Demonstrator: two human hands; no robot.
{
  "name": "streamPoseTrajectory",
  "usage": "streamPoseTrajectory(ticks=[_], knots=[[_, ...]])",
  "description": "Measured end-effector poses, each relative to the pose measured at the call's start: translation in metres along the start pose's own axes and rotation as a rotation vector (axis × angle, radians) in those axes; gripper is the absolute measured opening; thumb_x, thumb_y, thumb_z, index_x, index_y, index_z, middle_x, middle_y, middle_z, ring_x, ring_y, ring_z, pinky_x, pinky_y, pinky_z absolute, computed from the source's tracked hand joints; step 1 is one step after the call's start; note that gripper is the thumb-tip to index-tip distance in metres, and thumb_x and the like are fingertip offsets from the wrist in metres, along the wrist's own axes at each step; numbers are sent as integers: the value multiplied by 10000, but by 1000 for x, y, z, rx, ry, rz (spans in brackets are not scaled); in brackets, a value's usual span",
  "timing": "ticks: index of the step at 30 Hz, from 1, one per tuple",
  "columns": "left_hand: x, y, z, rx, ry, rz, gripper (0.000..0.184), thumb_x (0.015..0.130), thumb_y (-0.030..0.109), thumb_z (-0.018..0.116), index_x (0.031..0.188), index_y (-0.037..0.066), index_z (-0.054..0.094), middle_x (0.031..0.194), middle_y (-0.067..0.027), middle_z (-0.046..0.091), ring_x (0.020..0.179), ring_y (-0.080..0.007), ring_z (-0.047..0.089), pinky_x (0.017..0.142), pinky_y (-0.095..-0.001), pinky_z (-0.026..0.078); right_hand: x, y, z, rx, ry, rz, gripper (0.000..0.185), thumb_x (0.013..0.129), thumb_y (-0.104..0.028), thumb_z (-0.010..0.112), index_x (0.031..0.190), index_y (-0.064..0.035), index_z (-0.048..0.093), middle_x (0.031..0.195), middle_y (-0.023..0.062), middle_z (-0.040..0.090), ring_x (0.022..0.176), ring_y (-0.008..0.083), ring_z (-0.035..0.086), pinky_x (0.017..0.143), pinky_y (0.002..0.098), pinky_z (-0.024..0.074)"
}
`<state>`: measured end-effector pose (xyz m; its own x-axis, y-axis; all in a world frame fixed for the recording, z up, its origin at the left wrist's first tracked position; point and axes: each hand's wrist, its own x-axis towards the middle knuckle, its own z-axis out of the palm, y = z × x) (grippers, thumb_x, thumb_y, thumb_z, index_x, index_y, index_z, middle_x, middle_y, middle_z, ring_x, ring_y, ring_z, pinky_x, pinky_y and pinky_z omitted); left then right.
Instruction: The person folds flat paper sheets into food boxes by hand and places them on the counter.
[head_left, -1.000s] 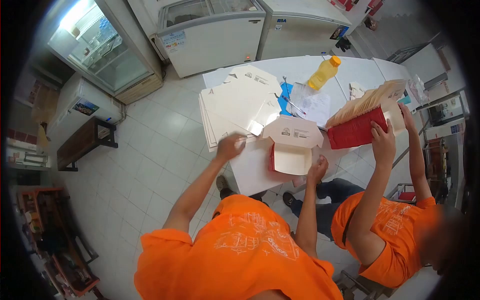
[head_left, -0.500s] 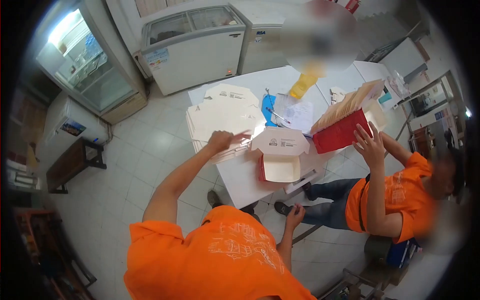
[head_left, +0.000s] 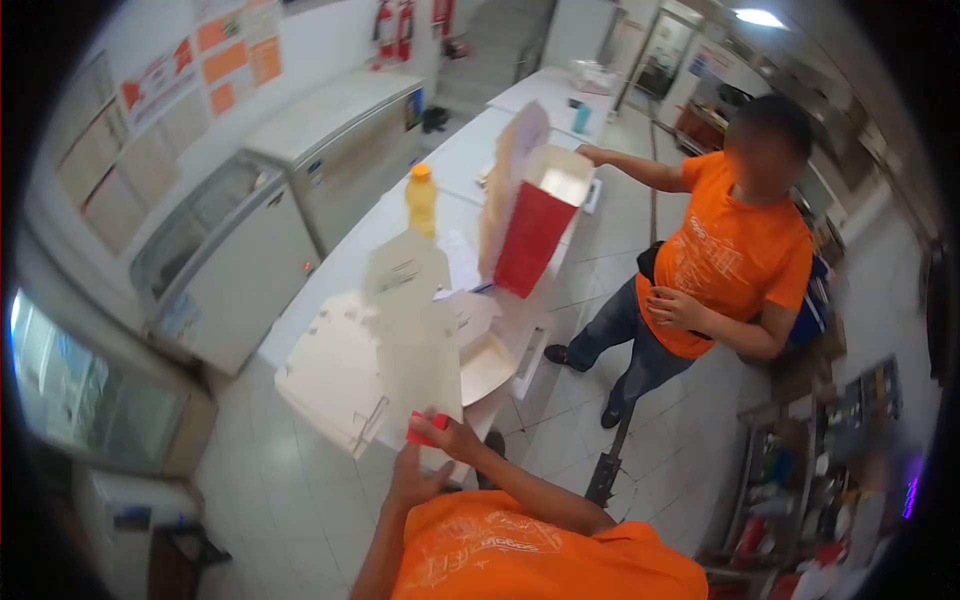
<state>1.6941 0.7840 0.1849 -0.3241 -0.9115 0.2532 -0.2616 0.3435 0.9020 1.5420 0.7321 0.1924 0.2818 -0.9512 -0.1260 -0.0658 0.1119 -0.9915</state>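
A flat cardboard box blank (head_left: 415, 340), pale with a red flap, stands tilted up in front of me above the table. My right hand (head_left: 455, 438) is closed on its red flap at the lower end. Just below, my left hand (head_left: 412, 478) is by the blank's lower edge, its thumb and fingers apart. Left of the blank lies a stack of flat white box blanks (head_left: 335, 370). Partly hidden behind it, an open white box (head_left: 487, 368) sits on the table.
On the white table (head_left: 350, 265) stand a yellow bottle (head_left: 421, 205) and a row of nested red boxes (head_left: 535, 235) with upright lids. A co-worker (head_left: 725, 240) in orange stands at the table's right side, one hand by the boxes. Chest freezers (head_left: 235, 280) line the left wall.
A blank has come off the stack and is now raised before me. My right hand has moved up from my side to its red flap. The co-worker's raised hand has dropped to the waist.
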Motion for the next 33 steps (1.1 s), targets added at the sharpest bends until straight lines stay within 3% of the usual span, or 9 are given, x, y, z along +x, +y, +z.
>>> streamPoseTrajectory(ticks=[1, 3, 5, 6, 9, 19, 26, 30, 33], knots=[[1, 5, -13, -441, 148, -124, 934, 850, 407, 731, 1576, 74, 247, 1574, -161, 383, 1401, -348, 451, 1163, -442, 351, 3, -15, 16, 146, 103, -150, 250, 960, -256, 682, 972, -7, 673, 935, 84, 686, 825, 158, 645, 756, 312, 525], [1, 24, -54, -1009, 230, -135, 1048, 866, 660, 623, 1595, 65, 162, 1587, -149, 362, 1392, -358, 454, 1143, -469, 384, 15, -20, 25, -44, -240, -199, 533, 932, -106, 630, 1438, -53, 471, 1280, 162, 633, 1158, 247, 632, 962, 356, 511], [-8, 32, -93, -948, 239, -74, 1111, 839, 840, 460, 1586, 65, 188, 1577, -146, 370, 1387, -332, 458, 1090, -487, 452, 14, -47, 42, -196, -388, -576, 980, 861, -328, 781, 1599, -64, 192, 1653, 188, 194, 1489, 350, 303, 1190, 439, 302], [-26, 7, -93, -1072, 413, -79, 909, 957, 714, 428, 1572, 69, 250, 1564, -144, 386, 1383, -320, 461, 1081, -501, 458, 17, -41, 51, -365, -412, -746, 1174, 791, -542, 791, 1612, -59, 104, 1673, 196, 96, 1547, 360, 118, 1233, 469, 180], [-45, 23, -111, -760, 606, -218, 692, 1014, 462, 508, 1541, 52, 322, 1541, -144, 412, 1386, -304, 447, 1114, -487, 413, 6, -86, 59, -860, -597, -626, 1247, 777, -654, 738, 1614, -52, 37, 1677, 208, 29, 1553, 369, 57, 1241, 486, 136], [-35, 71, -66, -502, 401, -102, 534, 939, 108, 650, 1428, -29, 484, 1371, -165, 562, 1252, -272, 556, 1058, -395, 441, -28, -72, 49, -309, -547, -362, 1158, 882, -568, 676, 1597, -19, -52, 1667, 238, -25, 1557, 348, 38, 1250, 438, 144], [-22, 103, -97, -677, 623, -280, 373, 943, 65, 572, 1284, -84, 546, 1176, -174, 650, 1073, -244, 637, 944, -346, 520, -41, -27, 49, -594, -198, -810, 995, 729, -58, 790, 1583, -135, 287, 1673, 161, 143, 1538, 336, 188, 1209, 483, 272], [-23, 110, -80, -774, 621, -177, 448, 921, 59, 583, 1337, -82, 495, 1235, -181, 613, 1098, -245, 632, 946, -338, 529, -54, -36, 50, -427, -59, -849, 616, 827, -107, 759, 1413, -146, 572, 1511, 126, 498, 1381, 355, 483, 1129, 487, 409], [-26, 137, -66, -740, 608, -221, 481, 909, 55, 602, 1355, -76, 479, 1253, -175, 602, 1102, -246, 630, 965, -344, 521, -68, -35, 21, -595, -16, -1019, 570, 826, -130, 761, 1374, -182, 615, 1484, 87, 536, 1371, 343, 500, 1127, 489, 421]])
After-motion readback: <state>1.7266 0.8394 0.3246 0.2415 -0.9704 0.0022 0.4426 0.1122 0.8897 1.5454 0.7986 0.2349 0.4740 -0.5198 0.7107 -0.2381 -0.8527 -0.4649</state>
